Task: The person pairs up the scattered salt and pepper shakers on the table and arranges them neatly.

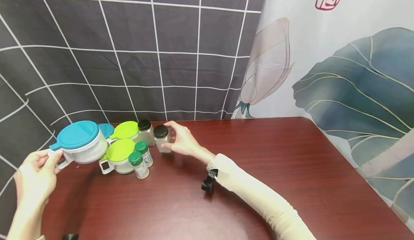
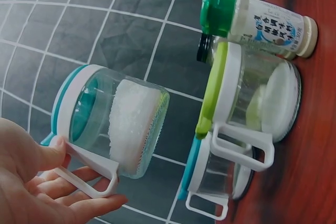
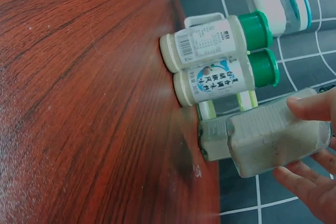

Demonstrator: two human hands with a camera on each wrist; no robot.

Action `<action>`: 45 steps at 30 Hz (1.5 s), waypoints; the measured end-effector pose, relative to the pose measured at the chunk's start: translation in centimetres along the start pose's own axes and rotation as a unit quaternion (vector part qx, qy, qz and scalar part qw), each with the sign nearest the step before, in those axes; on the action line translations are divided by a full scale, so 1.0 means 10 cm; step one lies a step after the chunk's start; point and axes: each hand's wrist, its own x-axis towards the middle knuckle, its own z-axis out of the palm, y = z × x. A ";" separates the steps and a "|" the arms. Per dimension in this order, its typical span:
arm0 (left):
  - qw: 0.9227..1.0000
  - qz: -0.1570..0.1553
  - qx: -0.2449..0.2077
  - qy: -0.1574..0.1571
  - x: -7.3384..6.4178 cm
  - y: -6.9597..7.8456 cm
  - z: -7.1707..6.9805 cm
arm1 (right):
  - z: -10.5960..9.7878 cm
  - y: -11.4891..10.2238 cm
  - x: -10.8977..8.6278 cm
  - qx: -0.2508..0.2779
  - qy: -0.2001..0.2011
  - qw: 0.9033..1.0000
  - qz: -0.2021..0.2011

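Observation:
My left hand (image 1: pixel 37 177) holds the white handle of a clear seasoning jar (image 1: pixel 87 150) with a blue lid. In the left wrist view, white grains fill part of this jar (image 2: pixel 134 124), which is raised off the table. The thumb presses the handle from above and the fingers lie under it. At the back of the table, my right hand (image 1: pixel 184 139) grips a square shaker jar (image 1: pixel 162 144) with a black lid, thumb on one side and fingers on the other. Pale powder shows inside that jar (image 3: pixel 278 135), which hangs above the tabletop in the right wrist view.
Two green-lidded handled jars (image 1: pixel 119 152) (image 1: pixel 127 129), another blue-lidded jar (image 1: pixel 106 129) and a second black-capped shaker (image 1: pixel 147 135) stand at the back left. Two green-capped pepper bottles (image 1: pixel 141 169) (image 1: pixel 147 157) stand before them. A dark checked curtain (image 1: pixel 174 67) hangs behind the red-brown table (image 1: pixel 168 204).

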 end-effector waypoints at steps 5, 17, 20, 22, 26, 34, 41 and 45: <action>1.000 0.018 -0.006 -0.004 0.00 0.09 0.03 | -0.04 -0.03 -0.01 -0.008 0.012 1.000 -0.002; 0.999 0.023 0.027 -0.014 -0.06 0.31 0.12 | -0.09 -0.03 -0.06 -0.017 0.015 1.000 -0.006; 0.999 0.028 0.024 -0.015 -0.07 0.35 0.16 | -0.11 -0.02 -0.07 -0.013 0.017 1.000 -0.008; 0.999 0.036 0.018 -0.017 -0.07 0.37 0.19 | -0.13 -0.01 -0.08 -0.012 0.017 1.000 -0.008; 0.999 0.050 0.011 -0.019 -0.06 0.40 0.24 | -0.15 0.01 -0.09 -0.009 0.018 1.000 -0.010; 0.998 0.066 0.017 -0.019 -0.10 0.46 0.28 | -0.18 0.04 -0.11 0.010 0.020 1.000 -0.009; 0.998 0.064 0.008 -0.022 -0.12 0.51 0.35 | -0.21 0.05 -0.15 0.003 0.027 1.000 -0.011; 0.998 0.066 -0.003 -0.024 -0.12 0.54 0.41 | -0.23 0.05 -0.16 0.006 0.032 0.999 -0.007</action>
